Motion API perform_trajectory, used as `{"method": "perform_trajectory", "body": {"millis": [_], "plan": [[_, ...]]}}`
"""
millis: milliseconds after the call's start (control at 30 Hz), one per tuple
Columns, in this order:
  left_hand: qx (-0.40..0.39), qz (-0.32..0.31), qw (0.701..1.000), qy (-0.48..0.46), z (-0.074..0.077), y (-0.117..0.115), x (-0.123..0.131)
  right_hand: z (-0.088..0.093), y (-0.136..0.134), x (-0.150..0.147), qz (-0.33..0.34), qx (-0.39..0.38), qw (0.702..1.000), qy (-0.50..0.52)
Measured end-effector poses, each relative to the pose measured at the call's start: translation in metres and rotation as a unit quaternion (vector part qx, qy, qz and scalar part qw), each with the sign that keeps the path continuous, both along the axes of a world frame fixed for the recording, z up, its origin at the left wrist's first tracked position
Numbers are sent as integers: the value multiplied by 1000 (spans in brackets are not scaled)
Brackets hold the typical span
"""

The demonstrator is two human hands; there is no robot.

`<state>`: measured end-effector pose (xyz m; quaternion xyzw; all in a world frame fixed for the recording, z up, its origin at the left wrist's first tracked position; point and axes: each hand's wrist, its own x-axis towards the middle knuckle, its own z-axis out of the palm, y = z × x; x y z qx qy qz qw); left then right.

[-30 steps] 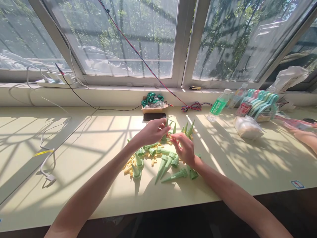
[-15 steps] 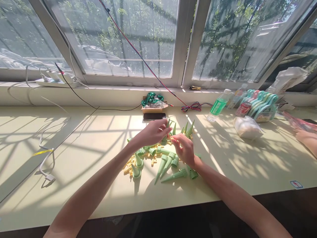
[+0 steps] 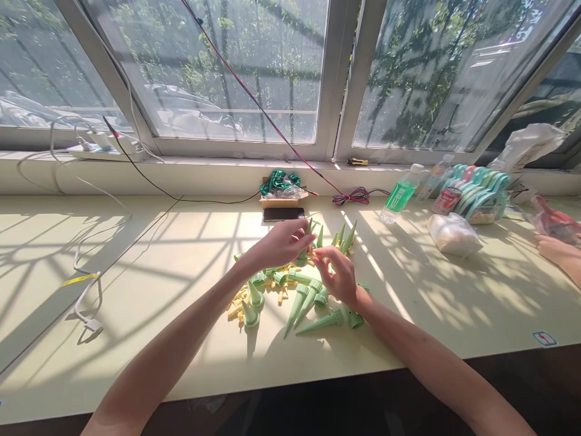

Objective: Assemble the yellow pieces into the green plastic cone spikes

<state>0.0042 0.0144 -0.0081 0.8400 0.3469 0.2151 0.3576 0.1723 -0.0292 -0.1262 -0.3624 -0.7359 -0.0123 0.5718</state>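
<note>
My left hand (image 3: pixel 287 241) is closed around a green plastic spike (image 3: pixel 301 261), its pointed end up and its body partly hidden by the fingers. Thumb and forefinger of my right hand (image 3: pixel 339 274) pinch a small yellow plastic piece, mostly covered, right beside that spike. Below the hands lie several loose green spikes (image 3: pixel 307 303), and two more stand point up at the left (image 3: pixel 250 313). Small yellow pieces (image 3: pixel 236 307) are scattered among green caps (image 3: pixel 279 278). Further spikes stand upright behind my right hand (image 3: pixel 348 237).
Behind the pile are a phone (image 3: pixel 284 214) and a small cardboard box (image 3: pixel 284 203). A green-labelled bottle (image 3: pixel 402 194), a white bag (image 3: pixel 454 235) and a rack of teal items (image 3: pixel 485 197) stand right. Another person's hand (image 3: pixel 560 251) is at the right edge. A white cable (image 3: pixel 93 325) lies left.
My hands stay almost in the same place, fingertips together at the spike. At the right edge, the other person's hand and the reddish plastic bag have shifted slightly.
</note>
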Motion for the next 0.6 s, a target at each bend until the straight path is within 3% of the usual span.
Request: {"method": "perform_trajectory", "body": {"millis": [600], "plan": [[9, -8, 1000, 10, -2, -1, 1, -2, 0, 1, -4, -19, 1000, -20]]}}
